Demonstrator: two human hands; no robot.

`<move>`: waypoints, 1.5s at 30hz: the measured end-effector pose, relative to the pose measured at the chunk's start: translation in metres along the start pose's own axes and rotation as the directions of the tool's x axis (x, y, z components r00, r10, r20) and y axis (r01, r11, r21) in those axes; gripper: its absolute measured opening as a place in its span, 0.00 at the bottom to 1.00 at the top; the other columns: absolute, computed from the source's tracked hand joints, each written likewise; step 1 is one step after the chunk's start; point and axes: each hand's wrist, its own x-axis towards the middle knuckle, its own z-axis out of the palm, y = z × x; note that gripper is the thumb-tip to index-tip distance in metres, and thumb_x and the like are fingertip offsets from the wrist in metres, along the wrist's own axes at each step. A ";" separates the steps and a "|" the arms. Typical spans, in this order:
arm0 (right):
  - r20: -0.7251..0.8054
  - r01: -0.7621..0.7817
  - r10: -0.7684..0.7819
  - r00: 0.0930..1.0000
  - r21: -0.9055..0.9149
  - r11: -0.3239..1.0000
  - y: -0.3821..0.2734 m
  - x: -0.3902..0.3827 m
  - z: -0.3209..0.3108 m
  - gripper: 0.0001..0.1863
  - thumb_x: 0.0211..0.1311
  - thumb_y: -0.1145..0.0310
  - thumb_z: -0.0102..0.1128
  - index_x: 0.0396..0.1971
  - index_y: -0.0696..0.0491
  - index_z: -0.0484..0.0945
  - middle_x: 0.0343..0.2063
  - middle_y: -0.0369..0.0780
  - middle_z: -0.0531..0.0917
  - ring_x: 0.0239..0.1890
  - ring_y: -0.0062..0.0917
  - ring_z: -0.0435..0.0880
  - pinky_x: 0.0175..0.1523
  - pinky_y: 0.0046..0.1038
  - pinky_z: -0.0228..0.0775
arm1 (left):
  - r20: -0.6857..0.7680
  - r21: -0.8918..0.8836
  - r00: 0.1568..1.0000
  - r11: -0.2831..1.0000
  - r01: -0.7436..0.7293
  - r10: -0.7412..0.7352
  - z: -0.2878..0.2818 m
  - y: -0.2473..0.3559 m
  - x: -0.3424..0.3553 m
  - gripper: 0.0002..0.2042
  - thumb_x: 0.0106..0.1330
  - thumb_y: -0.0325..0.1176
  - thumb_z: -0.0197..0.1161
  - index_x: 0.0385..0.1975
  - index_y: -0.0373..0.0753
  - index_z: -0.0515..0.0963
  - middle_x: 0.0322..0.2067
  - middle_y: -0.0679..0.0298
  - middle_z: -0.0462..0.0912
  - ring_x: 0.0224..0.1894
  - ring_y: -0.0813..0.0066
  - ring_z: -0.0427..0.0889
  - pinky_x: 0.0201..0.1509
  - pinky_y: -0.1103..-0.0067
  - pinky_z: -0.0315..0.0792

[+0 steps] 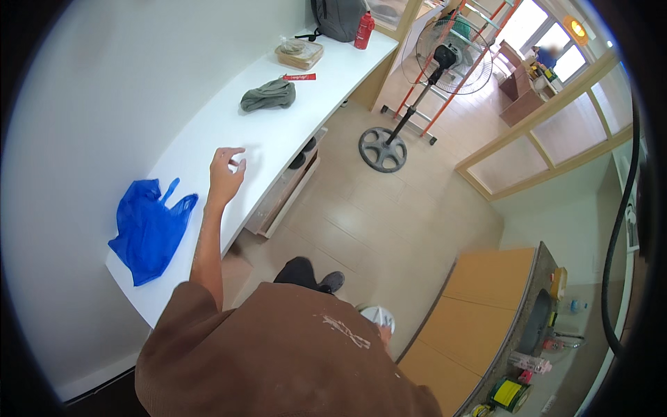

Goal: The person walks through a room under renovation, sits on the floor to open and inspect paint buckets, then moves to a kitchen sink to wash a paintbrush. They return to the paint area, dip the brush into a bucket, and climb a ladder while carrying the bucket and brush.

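Note:
My left hand (226,171) hovers at or just over the long white counter (182,157). Its fingers are curled, with a gap between thumb and forefinger and nothing held. Nearer me on the counter lies a crumpled blue plastic bag (153,226); farther along is a bunched grey-green cloth (269,96). Low at my right side, my right hand (385,332) is at a white, round, bucket-like container (372,313) and seems to grip it. My brown shirt hides most of that arm and part of the container.
Farther down the counter are a red packet (300,77), a food container (300,55), a red bottle (364,31) and a grey backpack (339,19). A pedestal fan (387,147) and orange ladder (445,104) stand ahead. Tan cabinets (479,295) line the right; a person (547,57) is far off.

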 end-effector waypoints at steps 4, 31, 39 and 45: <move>0.087 0.256 -0.246 0.965 -0.129 0.958 -0.125 0.095 -0.048 0.25 0.50 0.52 0.57 0.27 0.64 0.80 0.23 0.54 0.81 0.29 0.42 0.82 0.36 0.41 0.71 | -0.019 0.022 0.996 0.996 0.090 -0.090 0.016 -0.012 0.014 0.12 0.55 0.24 0.63 0.40 0.41 0.80 0.41 0.57 0.75 0.31 0.71 0.79 0.30 0.78 0.73; 0.065 0.260 -0.269 0.961 0.120 0.958 -0.498 0.275 -0.211 0.27 0.52 0.49 0.52 0.30 0.64 0.80 0.34 0.58 0.80 0.39 0.49 0.80 0.48 0.42 0.71 | 0.242 -0.052 0.965 0.995 -0.086 0.096 0.302 0.031 0.343 0.10 0.64 0.27 0.57 0.44 0.36 0.77 0.42 0.63 0.79 0.38 0.74 0.76 0.39 0.79 0.71; -0.092 -0.007 0.048 0.995 0.401 0.916 -0.379 0.235 -0.315 0.27 0.50 0.49 0.53 0.27 0.64 0.80 0.31 0.58 0.80 0.36 0.48 0.81 0.45 0.39 0.72 | 0.780 -0.361 0.485 0.917 -0.170 0.397 0.498 0.236 0.245 0.14 0.58 0.24 0.61 0.45 0.38 0.77 0.42 0.62 0.75 0.33 0.73 0.75 0.35 0.80 0.72; -0.184 -0.050 0.157 0.970 0.485 0.873 -0.285 0.200 -0.425 0.27 0.52 0.49 0.56 0.26 0.64 0.79 0.26 0.56 0.81 0.32 0.47 0.82 0.41 0.39 0.74 | 0.833 -0.536 0.022 0.815 -0.221 0.553 0.605 0.405 0.101 0.17 0.55 0.24 0.65 0.47 0.36 0.75 0.43 0.56 0.75 0.35 0.68 0.80 0.36 0.77 0.75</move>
